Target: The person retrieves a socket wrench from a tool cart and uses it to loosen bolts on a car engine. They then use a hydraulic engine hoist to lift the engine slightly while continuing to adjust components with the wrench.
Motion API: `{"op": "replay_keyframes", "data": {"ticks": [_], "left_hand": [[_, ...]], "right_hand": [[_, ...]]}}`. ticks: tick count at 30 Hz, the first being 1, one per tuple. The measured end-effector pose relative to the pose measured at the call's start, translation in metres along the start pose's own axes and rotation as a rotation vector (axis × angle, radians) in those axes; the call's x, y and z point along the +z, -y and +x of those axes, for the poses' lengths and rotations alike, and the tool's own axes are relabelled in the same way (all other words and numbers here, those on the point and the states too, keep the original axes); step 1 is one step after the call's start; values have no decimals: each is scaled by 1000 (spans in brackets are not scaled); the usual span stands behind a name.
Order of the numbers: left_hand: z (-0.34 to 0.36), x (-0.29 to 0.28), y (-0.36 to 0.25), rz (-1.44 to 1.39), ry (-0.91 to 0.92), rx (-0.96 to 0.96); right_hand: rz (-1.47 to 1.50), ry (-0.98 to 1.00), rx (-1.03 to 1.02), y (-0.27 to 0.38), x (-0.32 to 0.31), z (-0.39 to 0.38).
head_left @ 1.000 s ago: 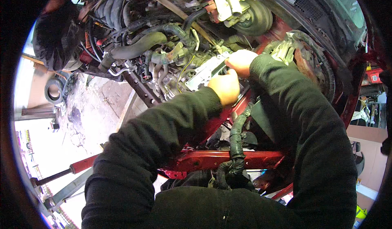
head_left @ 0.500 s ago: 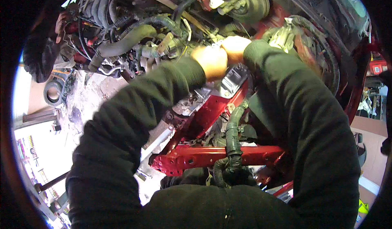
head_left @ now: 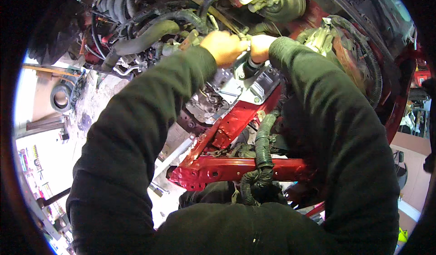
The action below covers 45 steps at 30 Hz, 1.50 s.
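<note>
My left hand (head_left: pixel 225 48) is closed in a fist over the engine bay, knuckles up. Right beside it, my right hand (head_left: pixel 262 48) is also closed, fingers curled and turned inward. What lies within the fingers is hidden. Just below my right hand, a short dark cylindrical part (head_left: pixel 250 69) shows above a silver metal bracket (head_left: pixel 258 90). The bracket sits at the upper end of a red painted frame rail (head_left: pixel 238 118).
A red crossbar (head_left: pixel 231 169) runs across in front of my body, with a black corrugated hose (head_left: pixel 262 148) draped over it. A thick grey hose (head_left: pixel 147 41) and wiring fill the upper left. A round brake booster (head_left: pixel 286 3) is at the top. A tire (head_left: pixel 60 97) stands at the left.
My left hand has moved slightly up and left. The dark cylindrical part below my right hand now shows. A hand at the far left no longer shows. The whole view has shifted a little.
</note>
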<state>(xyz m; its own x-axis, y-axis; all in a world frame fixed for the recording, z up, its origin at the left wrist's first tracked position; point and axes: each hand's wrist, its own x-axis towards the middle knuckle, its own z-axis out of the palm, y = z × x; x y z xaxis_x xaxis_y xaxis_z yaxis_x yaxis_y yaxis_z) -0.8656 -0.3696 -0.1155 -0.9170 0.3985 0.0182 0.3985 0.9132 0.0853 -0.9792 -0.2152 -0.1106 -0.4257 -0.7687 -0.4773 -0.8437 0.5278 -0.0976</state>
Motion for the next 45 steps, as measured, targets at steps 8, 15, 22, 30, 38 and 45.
{"op": "replay_keyframes", "data": {"ticks": [8, 15, 22, 30, 38, 45], "left_hand": [[-5, 24, -90, -620, 25, -384], [5, 7, 4, 133, -85, 18], [-6, 28, -107, -573, -89, -317], [0, 17, -17, -176, -14, -174], [-17, 19, -40, -418, 82, -266], [-14, 35, -84, -356, -231, -170]], "right_hand": [[-247, -70, -361, -19, 11, -15], [70, 56, 100, -2, 2, 1], [-181, -113, -237, -16, 13, -23], [-24, 98, 37, -6, 5, 1], [42, 20, 44, 0, 7, -14], [-168, -106, -226, -9, 10, -18]]}}
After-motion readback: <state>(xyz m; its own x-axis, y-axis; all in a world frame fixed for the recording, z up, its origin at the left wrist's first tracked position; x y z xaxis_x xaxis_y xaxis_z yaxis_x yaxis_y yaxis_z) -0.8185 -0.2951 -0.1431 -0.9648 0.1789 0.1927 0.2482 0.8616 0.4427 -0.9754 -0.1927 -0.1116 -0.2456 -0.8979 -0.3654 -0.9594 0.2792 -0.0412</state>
